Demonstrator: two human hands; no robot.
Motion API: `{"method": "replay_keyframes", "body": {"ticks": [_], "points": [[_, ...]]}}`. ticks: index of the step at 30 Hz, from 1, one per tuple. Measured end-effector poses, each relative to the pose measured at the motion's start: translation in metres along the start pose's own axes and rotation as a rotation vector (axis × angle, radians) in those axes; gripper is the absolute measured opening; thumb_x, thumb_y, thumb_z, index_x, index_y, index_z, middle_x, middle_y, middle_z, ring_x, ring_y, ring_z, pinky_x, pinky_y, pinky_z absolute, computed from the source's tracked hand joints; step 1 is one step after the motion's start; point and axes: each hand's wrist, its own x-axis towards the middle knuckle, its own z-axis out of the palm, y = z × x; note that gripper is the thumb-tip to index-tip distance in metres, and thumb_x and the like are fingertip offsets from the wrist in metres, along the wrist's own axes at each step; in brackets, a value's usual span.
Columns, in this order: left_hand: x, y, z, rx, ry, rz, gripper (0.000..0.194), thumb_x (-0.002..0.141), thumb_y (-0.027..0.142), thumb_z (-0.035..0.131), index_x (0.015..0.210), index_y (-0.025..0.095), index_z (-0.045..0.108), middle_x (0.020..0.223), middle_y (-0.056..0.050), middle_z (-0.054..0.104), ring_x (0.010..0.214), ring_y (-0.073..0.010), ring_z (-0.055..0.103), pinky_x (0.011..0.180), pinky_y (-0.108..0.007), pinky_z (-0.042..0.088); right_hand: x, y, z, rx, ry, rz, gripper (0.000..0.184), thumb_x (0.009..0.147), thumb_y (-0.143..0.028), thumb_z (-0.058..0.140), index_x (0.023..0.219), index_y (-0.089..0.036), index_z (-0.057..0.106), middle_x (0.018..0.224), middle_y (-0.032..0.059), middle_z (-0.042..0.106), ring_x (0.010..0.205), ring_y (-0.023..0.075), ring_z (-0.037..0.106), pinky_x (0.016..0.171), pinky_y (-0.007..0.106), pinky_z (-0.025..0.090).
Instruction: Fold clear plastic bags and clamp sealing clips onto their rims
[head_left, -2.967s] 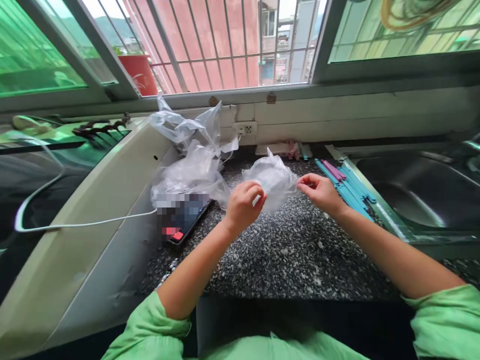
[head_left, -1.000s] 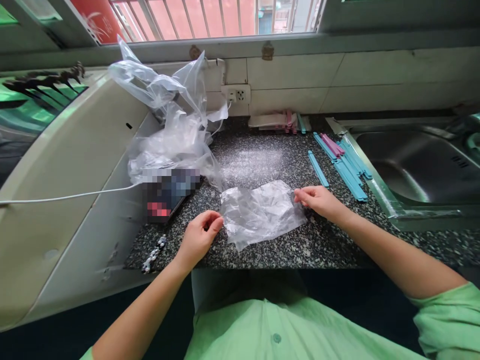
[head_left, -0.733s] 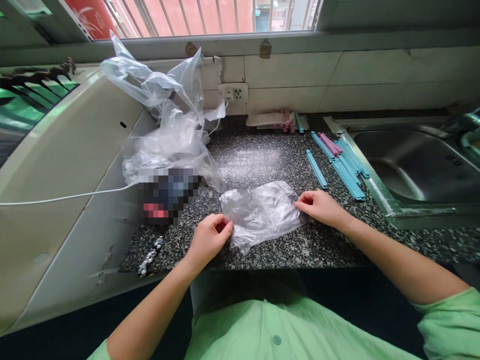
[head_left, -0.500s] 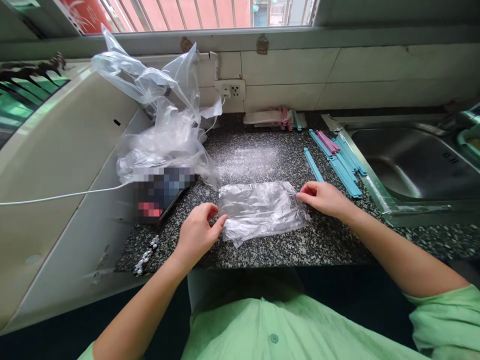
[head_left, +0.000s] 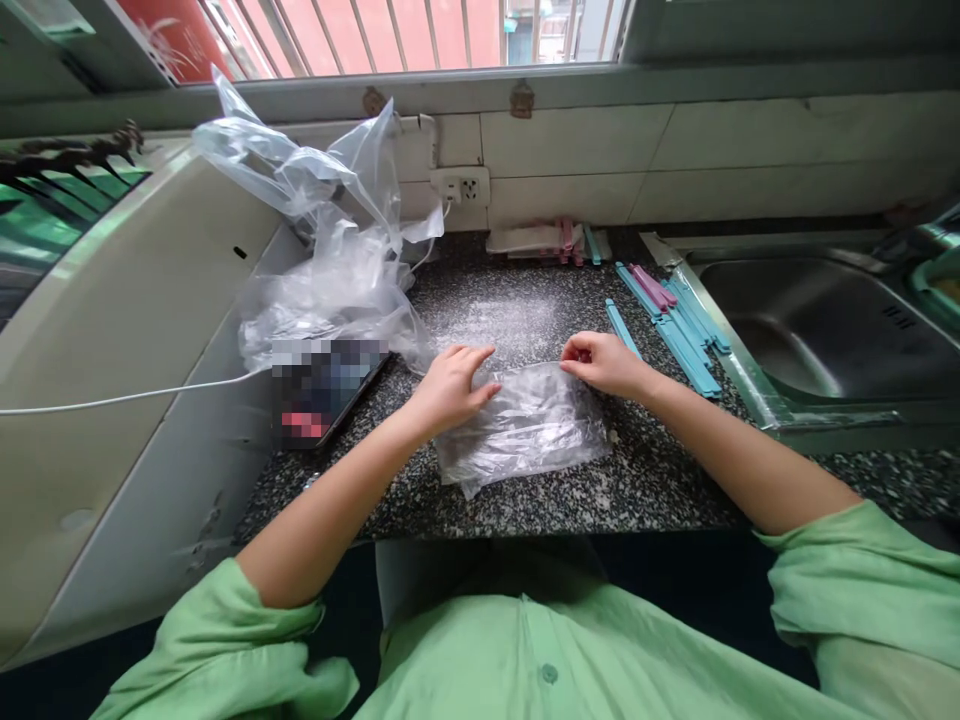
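Observation:
A clear plastic bag [head_left: 525, 430] lies flat and wrinkled on the speckled counter [head_left: 645, 490] in front of me. Over its far left corner is my left hand [head_left: 459, 385], thumb and fingers apart, holding nothing. My right hand [head_left: 604, 362] pinches the bag's far edge near the right corner. Several blue sealing clips [head_left: 686, 345] and a pink clip [head_left: 654, 287] lie to the right, with a single blue clip [head_left: 622, 328] just beyond my right hand.
A heap of clear plastic bags [head_left: 330, 270] stands at the back left, beside a phone [head_left: 337, 385] with a white cable [head_left: 150, 398]. Clipped packets [head_left: 532, 240] lie along the wall under the socket [head_left: 469, 187]. The steel sink [head_left: 817, 320] is at right.
My left hand has moved up and right, from the bag's left side to its far edge. My right hand has shifted left and slightly away from me along the bag's far edge.

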Motion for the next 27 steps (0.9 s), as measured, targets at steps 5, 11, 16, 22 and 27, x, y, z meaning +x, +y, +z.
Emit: {"method": "replay_keyframes", "body": {"ticks": [5, 11, 16, 22, 27], "points": [[0.012, 0.004, -0.024, -0.135, -0.165, -0.123, 0.018, 0.074, 0.028, 0.059, 0.083, 0.013, 0.065, 0.066, -0.003, 0.061, 0.060, -0.0145, 0.054, 0.061, -0.029, 0.045, -0.023, -0.018, -0.030, 0.123, 0.195, -0.238, 0.008, 0.076, -0.020, 0.057, 0.068, -0.016, 0.056, 0.069, 0.0019, 0.054, 0.063, 0.0114, 0.049, 0.057, 0.026, 0.040], [-0.045, 0.029, -0.056, 0.051, 0.297, 0.391, 0.011, 0.079, 0.019, 0.055, 0.075, 0.019, 0.064, 0.097, -0.007, 0.061, 0.094, -0.0190, 0.053, 0.081, -0.036, 0.045, -0.079, -0.041, -0.071, 0.303, -0.039, -0.585, 0.008, 0.079, -0.024, 0.060, 0.072, -0.019, 0.059, 0.070, 0.0012, 0.056, 0.063, 0.0096, 0.049, 0.053, 0.024, 0.040], [-0.079, 0.042, -0.039, 0.211, 0.306, 0.626, 0.010, 0.079, 0.014, 0.055, 0.081, 0.020, 0.063, 0.102, -0.006, 0.064, 0.099, -0.0193, 0.053, 0.090, -0.038, 0.043, -0.052, -0.026, -0.069, 0.372, -0.002, -0.249, 0.022, 0.081, -0.040, 0.056, 0.084, -0.019, 0.062, 0.070, 0.0021, 0.059, 0.061, 0.0104, 0.051, 0.052, 0.025, 0.040], [-0.094, 0.057, -0.016, 0.172, 0.228, 0.689, 0.009, 0.081, 0.015, 0.054, 0.086, 0.017, 0.061, 0.102, -0.004, 0.067, 0.097, -0.0168, 0.057, 0.095, -0.036, 0.041, 0.021, -0.003, -0.022, 0.421, -0.349, 0.114, 0.045, 0.076, -0.057, 0.051, 0.082, -0.014, 0.061, 0.082, 0.0076, 0.063, 0.060, 0.0104, 0.050, 0.051, 0.024, 0.038], [-0.102, 0.065, -0.008, 0.179, 0.211, 0.712, 0.008, 0.082, 0.015, 0.053, 0.084, 0.016, 0.060, 0.102, -0.004, 0.067, 0.096, -0.0172, 0.057, 0.095, -0.036, 0.041, 0.028, -0.011, -0.010, 0.636, -0.428, 0.024, 0.058, 0.070, -0.067, 0.048, 0.086, -0.013, 0.062, 0.079, 0.0062, 0.063, 0.060, 0.0094, 0.048, 0.053, 0.023, 0.036]]}}
